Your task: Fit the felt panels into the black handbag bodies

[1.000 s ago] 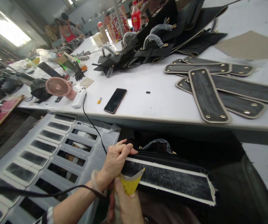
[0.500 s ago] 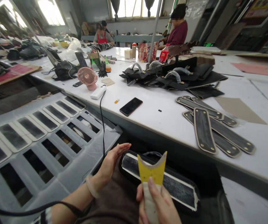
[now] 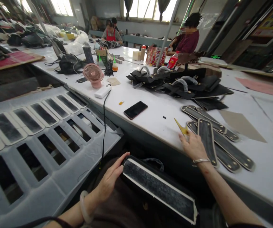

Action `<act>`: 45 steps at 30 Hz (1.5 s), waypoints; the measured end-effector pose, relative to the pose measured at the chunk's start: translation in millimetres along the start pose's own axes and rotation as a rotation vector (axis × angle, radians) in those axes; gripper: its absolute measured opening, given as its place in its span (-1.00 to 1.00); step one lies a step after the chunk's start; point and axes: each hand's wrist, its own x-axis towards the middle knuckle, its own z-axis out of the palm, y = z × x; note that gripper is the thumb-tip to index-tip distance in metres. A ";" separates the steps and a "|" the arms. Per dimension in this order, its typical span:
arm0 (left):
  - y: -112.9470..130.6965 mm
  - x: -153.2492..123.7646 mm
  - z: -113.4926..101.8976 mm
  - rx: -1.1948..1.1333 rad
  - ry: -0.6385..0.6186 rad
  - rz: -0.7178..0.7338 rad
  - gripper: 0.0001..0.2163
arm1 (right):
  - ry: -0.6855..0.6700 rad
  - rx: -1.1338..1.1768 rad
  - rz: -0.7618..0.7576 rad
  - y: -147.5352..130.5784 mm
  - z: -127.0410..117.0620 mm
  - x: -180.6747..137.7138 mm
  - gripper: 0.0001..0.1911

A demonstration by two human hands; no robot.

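Note:
A black bag base (image 3: 159, 186) with a glue-smeared panel and pale edging lies across my lap. My left hand (image 3: 110, 180) rests flat against its left end, fingers stretched out. My right hand (image 3: 192, 145) is up on the white table (image 3: 155, 117), holding a yellow scraper card (image 3: 182, 128) at the near end of the black oblong base panels (image 3: 207, 137) with brass studs. The fingers curl round the card's lower part, which is hidden.
A black phone (image 3: 135, 110), a pink desk fan (image 3: 93, 74), a white power bank (image 3: 102, 91) with a black cable and a heap of black bag parts (image 3: 174, 82) lie on the table. A grey rack (image 3: 43, 126) of glued panels stands at my left. Two people work at the far end.
My right hand has lifted the yellow card from over the lap and carried it up and right onto the table by the studded panels. My left hand stays open at the bag base's end.

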 end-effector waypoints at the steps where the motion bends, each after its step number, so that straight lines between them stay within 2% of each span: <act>1: -1.5 -1.6 -1.0 0.015 -0.009 0.008 -0.57 | 0.010 -0.065 -0.013 0.1 2.9 8.3 -0.39; 5: -6.4 -5.1 -1.3 0.097 -0.018 0.041 -0.57 | 0.050 -0.261 -0.092 0.1 16.7 28.0 -0.43; 9: -7.8 -2.4 6.5 0.215 0.028 0.125 -0.56 | 0.115 -0.375 -0.213 3.3 29.8 37.8 -0.48; 12: -6.5 -0.5 11.8 0.267 0.061 0.157 -0.55 | 0.163 -0.389 -0.273 3.7 33.4 39.8 -0.50; 16: -2.6 -0.5 10.2 0.190 0.046 0.100 -0.55 | 0.211 -0.303 -0.293 2.5 24.1 28.6 -0.50; 19: 0.2 2.0 4.9 0.033 0.027 0.028 -0.57 | 0.212 -0.188 -0.264 11.0 7.6 1.4 -0.47; 22: 3.4 8.8 2.1 -0.083 0.034 -0.034 -0.59 | 0.086 0.053 -0.195 30.5 -7.6 -43.5 -0.42; 24: 5.9 14.2 3.2 -0.101 0.034 -0.059 -0.61 | -0.038 0.411 0.016 44.1 -12.1 -78.4 -0.38; 26: 8.2 18.1 6.6 -0.082 0.023 -0.053 -0.61 | -0.088 0.708 0.247 52.7 -11.7 -112.7 -0.31; 29: 10.3 18.5 14.2 0.006 0.053 0.009 -0.59 | -0.064 0.968 0.508 51.0 -7.8 -157.4 -0.26; 31: 10.8 16.5 18.6 0.082 0.111 0.045 -0.59 | 0.002 1.084 0.604 42.6 -4.3 -180.2 -0.27; 34: 9.9 17.4 20.4 0.147 0.164 0.051 -0.59 | 0.034 1.288 0.653 30.5 4.0 -199.8 -0.35; 38: 7.5 26.7 16.1 0.094 0.104 -0.042 -0.59 | 0.052 1.436 0.614 27.2 14.2 -207.0 -0.45; 41: 5.5 31.3 12.4 -0.006 0.030 -0.127 -0.55 | 0.048 1.450 0.550 28.9 17.5 -209.4 -0.48; 45: 3.8 34.3 10.6 -0.116 -0.006 -0.214 -0.52 | 0.049 1.343 0.462 31.5 23.0 -210.6 -0.53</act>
